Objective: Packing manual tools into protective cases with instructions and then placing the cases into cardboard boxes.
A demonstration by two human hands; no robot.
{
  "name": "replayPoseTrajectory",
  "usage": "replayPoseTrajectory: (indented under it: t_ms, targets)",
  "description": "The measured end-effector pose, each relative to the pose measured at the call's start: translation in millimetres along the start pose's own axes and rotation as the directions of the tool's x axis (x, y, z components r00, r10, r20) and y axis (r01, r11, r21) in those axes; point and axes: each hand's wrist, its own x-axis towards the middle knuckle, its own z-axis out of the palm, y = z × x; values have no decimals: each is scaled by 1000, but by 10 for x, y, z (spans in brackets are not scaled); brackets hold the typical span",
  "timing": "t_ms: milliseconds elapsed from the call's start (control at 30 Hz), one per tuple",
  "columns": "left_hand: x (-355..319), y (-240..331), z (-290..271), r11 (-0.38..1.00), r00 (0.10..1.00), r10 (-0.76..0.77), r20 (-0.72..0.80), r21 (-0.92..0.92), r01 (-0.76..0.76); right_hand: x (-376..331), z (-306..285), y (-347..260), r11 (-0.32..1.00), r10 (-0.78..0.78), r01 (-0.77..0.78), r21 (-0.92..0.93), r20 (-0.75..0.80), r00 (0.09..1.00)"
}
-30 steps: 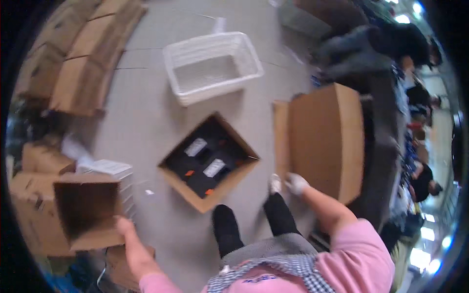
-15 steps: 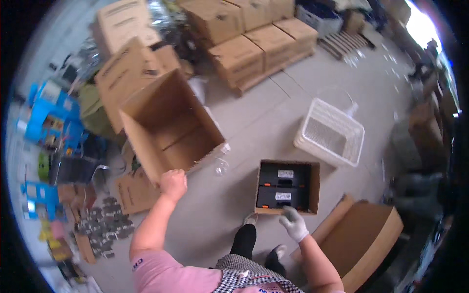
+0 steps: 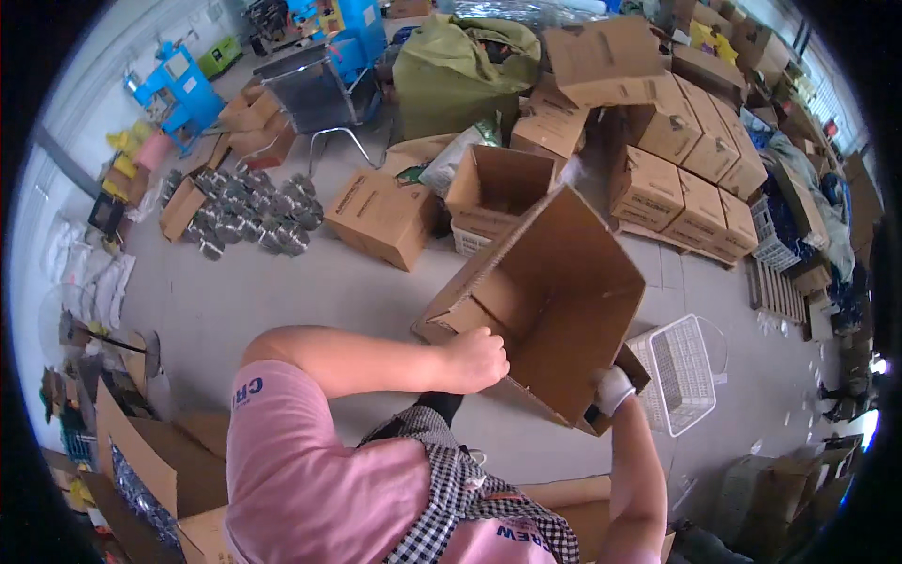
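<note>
A large cardboard box (image 3: 583, 273) hangs tilted in front of me, its opening toward me. My left hand (image 3: 476, 360), bare, is closed on its near edge. My right hand (image 3: 614, 391), in a white glove, is at the box's right edge, with its fingers bent over the cardboard and partly hidden. Behind that hand, a smaller cardboard box (image 3: 634, 367) stands on the floor. The large box covers most of it, and only a little of the dark contents shows.
A white plastic basket (image 3: 681, 376) stands to the right. Farther off are an open carton (image 3: 498, 183), a closed carton (image 3: 381, 211) and stacked cartons (image 3: 672, 193) on a pallet. Metal parts (image 3: 254, 211) lie on the floor at left. Open boxes (image 3: 141, 423) are near my left side.
The view has swung left. The large box has come in close and now hides most of the smaller box. My right hand has moved from beside the smaller box to the large box's edge.
</note>
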Motion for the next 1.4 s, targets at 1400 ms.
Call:
replayPoseTrajectory:
  t_ms: [1400]
  targets:
    - [1216,-5586,1593,997,990,-67,-121,36,71,124,3484,1354,944,69,271,188,-916,395]
